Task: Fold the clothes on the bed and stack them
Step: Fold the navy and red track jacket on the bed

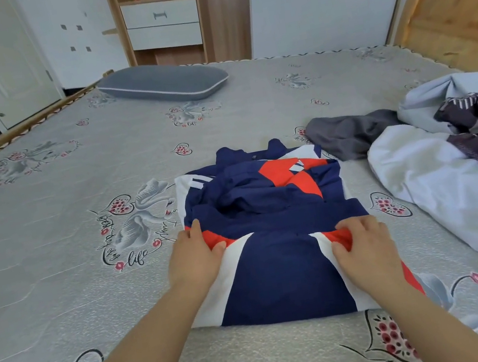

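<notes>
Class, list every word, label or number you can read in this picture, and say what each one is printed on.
"life": cursive script in the swan and heart print on the grey patterned mattress, left of the navy, red and white jacket.
The rest of that script, and its repeats at the near edge, are too distorted to read.
No legible text on the jacket.

Your jacket [273, 238] lies on the bed [76, 209] at its near edge, right before you. Just behind it to the right sits a crumpled garment [347, 133], and further right a heap of clothes [458, 161]. The pillow [162, 81] rests far behind, near the cabinet [161, 19].
</notes>
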